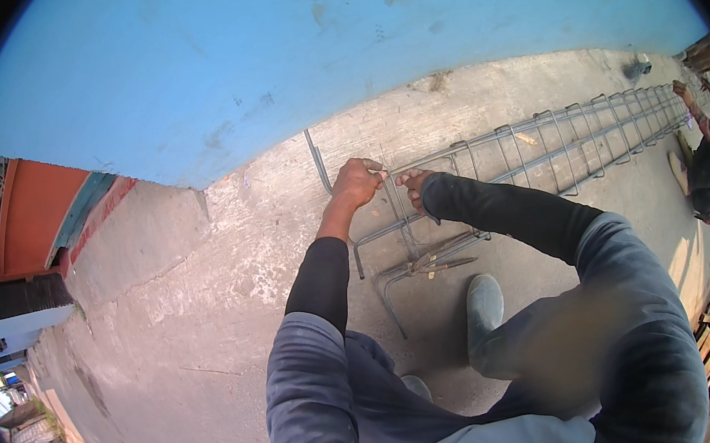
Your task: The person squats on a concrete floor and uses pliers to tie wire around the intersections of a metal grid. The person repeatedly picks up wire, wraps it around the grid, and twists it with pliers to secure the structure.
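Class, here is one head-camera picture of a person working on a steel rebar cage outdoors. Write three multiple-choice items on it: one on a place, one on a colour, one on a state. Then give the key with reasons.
1. Where does the rebar cage lie?
A. on the concrete ground, along the wall
B. on a workbench
C. leaning upright on the wall

2. What colour is the wall behind the cage?
A. red
B. light blue
C. white

3. How are the person's hands placed?
A. both at their sides
B. one holds a hammer overhead
C. both meet at the near end of the cage

Key: 1 A, the cage runs flat over the concrete beside the wall's foot. 2 B, the wall is light blue all along. 3 C, the left hand and right hand grip bars close together at the cage's near end.
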Tool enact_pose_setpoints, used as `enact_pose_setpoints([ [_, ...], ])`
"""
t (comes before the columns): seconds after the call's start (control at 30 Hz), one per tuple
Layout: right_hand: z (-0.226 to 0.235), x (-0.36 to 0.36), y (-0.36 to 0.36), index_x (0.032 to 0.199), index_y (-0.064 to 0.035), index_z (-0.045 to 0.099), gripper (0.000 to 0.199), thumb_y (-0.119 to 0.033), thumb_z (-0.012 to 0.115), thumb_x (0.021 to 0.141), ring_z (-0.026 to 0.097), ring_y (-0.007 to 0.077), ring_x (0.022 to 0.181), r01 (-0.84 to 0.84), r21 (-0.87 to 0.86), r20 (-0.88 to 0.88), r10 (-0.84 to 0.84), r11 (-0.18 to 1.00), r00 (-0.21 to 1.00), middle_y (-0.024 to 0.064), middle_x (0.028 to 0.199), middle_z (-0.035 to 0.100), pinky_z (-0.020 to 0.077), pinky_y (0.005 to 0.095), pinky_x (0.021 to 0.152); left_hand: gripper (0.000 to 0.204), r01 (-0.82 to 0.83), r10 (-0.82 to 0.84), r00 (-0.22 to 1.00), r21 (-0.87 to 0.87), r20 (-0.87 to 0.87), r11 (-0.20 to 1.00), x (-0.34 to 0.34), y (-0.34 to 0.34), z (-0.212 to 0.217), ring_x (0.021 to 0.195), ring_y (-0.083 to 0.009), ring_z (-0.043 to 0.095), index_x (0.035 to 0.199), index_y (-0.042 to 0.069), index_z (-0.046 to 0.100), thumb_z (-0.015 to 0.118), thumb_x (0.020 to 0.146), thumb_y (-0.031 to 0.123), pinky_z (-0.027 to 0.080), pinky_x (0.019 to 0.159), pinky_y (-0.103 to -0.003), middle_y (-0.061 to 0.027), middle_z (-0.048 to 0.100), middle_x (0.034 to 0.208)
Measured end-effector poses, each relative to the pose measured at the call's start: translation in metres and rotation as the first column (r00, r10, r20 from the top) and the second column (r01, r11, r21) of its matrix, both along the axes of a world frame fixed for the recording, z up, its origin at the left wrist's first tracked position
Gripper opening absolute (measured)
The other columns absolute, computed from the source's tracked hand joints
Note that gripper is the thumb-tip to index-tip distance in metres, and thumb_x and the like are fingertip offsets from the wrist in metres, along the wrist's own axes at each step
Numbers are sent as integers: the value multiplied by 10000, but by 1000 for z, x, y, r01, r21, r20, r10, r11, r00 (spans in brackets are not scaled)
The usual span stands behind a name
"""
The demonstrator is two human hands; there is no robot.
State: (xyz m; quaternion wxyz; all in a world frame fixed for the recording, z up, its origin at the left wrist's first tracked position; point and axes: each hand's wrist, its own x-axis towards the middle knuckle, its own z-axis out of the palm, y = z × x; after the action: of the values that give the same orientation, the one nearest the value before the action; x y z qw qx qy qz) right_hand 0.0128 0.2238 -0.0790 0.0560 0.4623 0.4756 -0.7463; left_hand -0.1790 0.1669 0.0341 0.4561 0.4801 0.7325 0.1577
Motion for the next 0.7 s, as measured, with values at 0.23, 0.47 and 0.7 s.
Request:
enact_pose_setpoints([
  [0.23,60,-30,-28,992,-199,520,136,-328,489,1022,356,136,516,400,-178,140,-379,899,915,-22,642,393,353,347,467,289,9,-8,999,-22,32,1000,-8,-2,-5,829,-182,693,1144,103,713,677,889,234,517,804,-339,-78,737,831],
  [0.47,37,-20,-3,1008,-134,552,180,-303,489,1020,433,145,569,438,-184,147,-416,880,898,-2,685,455,389,355,464,319,21,-22,995,7,94,1000,-1,6,0,830,-184,673,1163,86,701,691,872,215,494,856,-327,-74,721,794],
  [0.7,77,-12,-35,1076,-116,557,209,-300,481,1012,447,162,552,413,-183,-37,-426,892,904,13,648,433,425,346,479,297,0,0,999,-6,51,1000,-5,0,1,830,-179,680,1136,84,716,693,865,204,505,838,-324,-77,724,782],
])
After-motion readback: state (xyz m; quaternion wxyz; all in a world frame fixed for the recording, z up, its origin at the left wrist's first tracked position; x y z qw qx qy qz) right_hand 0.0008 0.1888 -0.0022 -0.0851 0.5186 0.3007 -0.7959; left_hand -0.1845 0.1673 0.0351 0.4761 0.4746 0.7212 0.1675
